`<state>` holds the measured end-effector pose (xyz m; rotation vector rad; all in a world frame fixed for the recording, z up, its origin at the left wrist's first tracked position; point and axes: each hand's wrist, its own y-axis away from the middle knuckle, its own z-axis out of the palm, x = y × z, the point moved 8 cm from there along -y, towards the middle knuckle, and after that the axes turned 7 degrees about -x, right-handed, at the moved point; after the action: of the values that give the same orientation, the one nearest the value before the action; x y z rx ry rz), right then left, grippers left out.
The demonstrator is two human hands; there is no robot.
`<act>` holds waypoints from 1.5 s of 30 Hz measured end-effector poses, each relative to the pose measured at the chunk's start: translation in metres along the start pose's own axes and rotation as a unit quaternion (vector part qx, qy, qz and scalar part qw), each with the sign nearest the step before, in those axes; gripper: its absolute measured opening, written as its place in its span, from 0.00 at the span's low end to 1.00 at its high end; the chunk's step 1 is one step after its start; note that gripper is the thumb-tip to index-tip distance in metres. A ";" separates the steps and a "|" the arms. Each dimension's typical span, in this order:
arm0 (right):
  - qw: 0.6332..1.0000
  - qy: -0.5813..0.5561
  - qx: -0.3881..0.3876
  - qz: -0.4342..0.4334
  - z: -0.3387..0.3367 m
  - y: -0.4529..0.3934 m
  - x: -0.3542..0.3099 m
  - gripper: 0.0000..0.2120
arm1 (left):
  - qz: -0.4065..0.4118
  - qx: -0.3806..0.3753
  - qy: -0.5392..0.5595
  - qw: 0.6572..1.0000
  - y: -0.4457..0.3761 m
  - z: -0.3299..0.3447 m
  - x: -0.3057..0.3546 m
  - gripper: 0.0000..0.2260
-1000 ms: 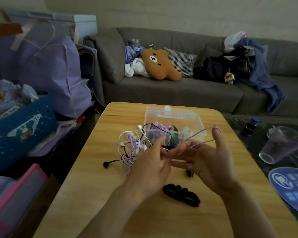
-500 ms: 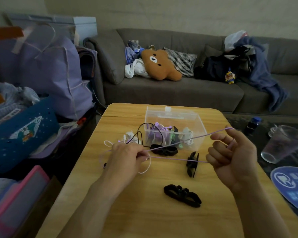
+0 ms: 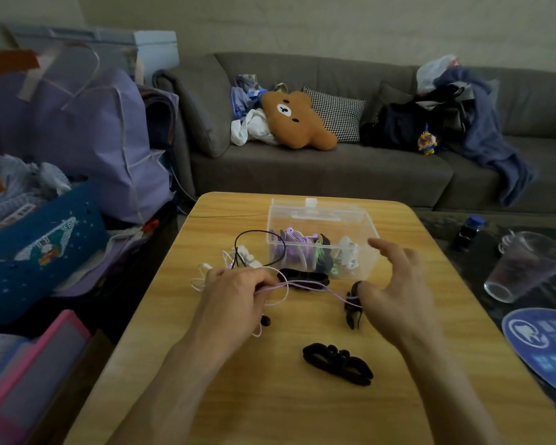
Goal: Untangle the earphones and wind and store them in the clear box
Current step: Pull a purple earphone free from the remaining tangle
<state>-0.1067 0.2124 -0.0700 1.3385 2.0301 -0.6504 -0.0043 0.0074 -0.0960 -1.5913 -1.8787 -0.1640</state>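
Pinching the lilac cord (image 3: 302, 285), left hand (image 3: 235, 292) risked dragging the tangle (image 3: 238, 258) tighter, since right hand (image 3: 395, 284) hovered open, gripping nothing, beside the box (image 3: 360, 220).

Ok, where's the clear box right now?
In the head view the clear box sits on the far half of the wooden table, toward the sofa, just beyond the right hand and a black hair clip.

Smooth matt wood-grain table (image 3: 302, 412). Clear glossy plastic box (image 3: 360, 220) at far centre. Thin rubbery lilac cord (image 3: 305, 285). Fuzzy black cloth ties (image 3: 337, 364) near. Transparent glassy cup (image 3: 523, 268) right. Grey woven-cloth sofa (image 3: 302, 175) far; plush bear cushion (image 3: 296, 120).
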 end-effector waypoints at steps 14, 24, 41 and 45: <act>0.966 -0.032 -0.089 -0.242 0.055 0.017 -0.045 0.06 | 0.025 -0.006 -0.038 0.999 0.001 0.009 0.002 0.10; 0.980 -0.068 -0.062 -0.178 0.041 0.011 -0.036 0.06 | 0.035 0.059 -0.041 0.997 0.003 -0.023 -0.001 0.09; 0.825 -0.547 0.128 -0.058 -0.024 0.001 0.012 0.08 | -0.034 0.023 -0.109 0.993 0.001 -0.016 -0.018 0.07; 0.822 -0.552 0.132 -0.036 -0.020 -0.003 0.019 0.10 | -0.034 0.010 -0.119 0.992 0.002 -0.006 -0.016 0.06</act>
<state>-0.1194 0.2367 -0.0699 0.6797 1.0362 -1.3772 0.0008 -0.0082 -0.1004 -1.5929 -2.1096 0.0166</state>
